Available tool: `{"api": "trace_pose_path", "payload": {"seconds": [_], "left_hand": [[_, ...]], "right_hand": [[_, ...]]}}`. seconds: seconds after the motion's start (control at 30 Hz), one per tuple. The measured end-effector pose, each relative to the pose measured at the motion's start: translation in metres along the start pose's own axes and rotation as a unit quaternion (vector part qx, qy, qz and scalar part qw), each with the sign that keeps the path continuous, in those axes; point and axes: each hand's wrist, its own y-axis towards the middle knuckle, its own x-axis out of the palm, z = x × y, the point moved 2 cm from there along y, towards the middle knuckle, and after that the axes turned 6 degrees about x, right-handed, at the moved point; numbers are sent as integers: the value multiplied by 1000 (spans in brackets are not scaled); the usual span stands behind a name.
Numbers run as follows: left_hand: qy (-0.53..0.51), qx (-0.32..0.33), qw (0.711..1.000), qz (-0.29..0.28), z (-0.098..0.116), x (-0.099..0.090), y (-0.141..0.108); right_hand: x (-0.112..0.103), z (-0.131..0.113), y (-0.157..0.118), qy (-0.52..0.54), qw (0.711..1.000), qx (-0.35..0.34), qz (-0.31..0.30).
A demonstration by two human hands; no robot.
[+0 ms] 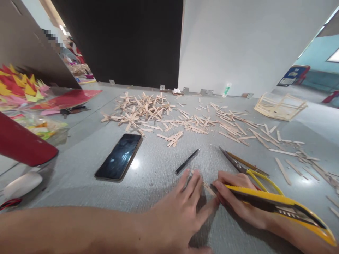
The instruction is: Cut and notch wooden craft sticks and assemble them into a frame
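Note:
My left hand (pixel 182 201) lies low on the grey table with its fingers stretched out and spread. Its fingertips press on a small wooden craft stick (pixel 209 189), partly hidden by the fingers. My right hand (pixel 238 197) is closed around a yellow and black utility knife (pixel 280 204). The knife's front end points at the stick, close to my left fingers; its blade tip is hard to make out. Just beyond my hands lies a black pen (pixel 188 161). Scissors (pixel 234 163) with yellow handles rest beyond my right hand, alongside a pencil (pixel 246 163).
Loose craft sticks (pixel 233 123) spread across the table, with a heap of star-shaped stick pieces (pixel 145 107) behind. A phone (pixel 119 157) lies left, near a red cylinder (pixel 23 141) and a white mouse (pixel 22 185). A stick frame (pixel 280 107) stands far right before upright boards (pixel 233 46).

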Motion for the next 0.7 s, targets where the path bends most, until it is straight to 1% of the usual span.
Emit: {"api": "trace_pose_path", "payload": {"seconds": [0.1,0.2,0.27,0.37,0.43,0.53,0.57,0.63,0.7], "left_hand": [[24,-31,999,4,0,2,-2],[59,-53,997,4,3,4,-5],[91,-61,994,13,7,5,-7],[146,-47,987,44,14,5,-7],[167,-11,983,72,20,4,-6],[129,54,984,107,27,0,-5],[105,61,986,113,27,-3,-4],[55,38,992,110,23,-10,-2],[4,1,996,85,16,-17,-1]], "right_hand": [[1,1,-3,31,999,36,-9],[2,0,-3,51,998,42,-10],[3,-1,-3,62,997,43,-4],[5,-1,-3,57,998,38,13],[6,-2,-2,54,998,32,24],[5,-4,-2,56,997,37,38],[4,-4,-2,58,996,44,42],[2,-3,-3,64,994,69,50],[0,-1,-4,70,991,95,64]]}}
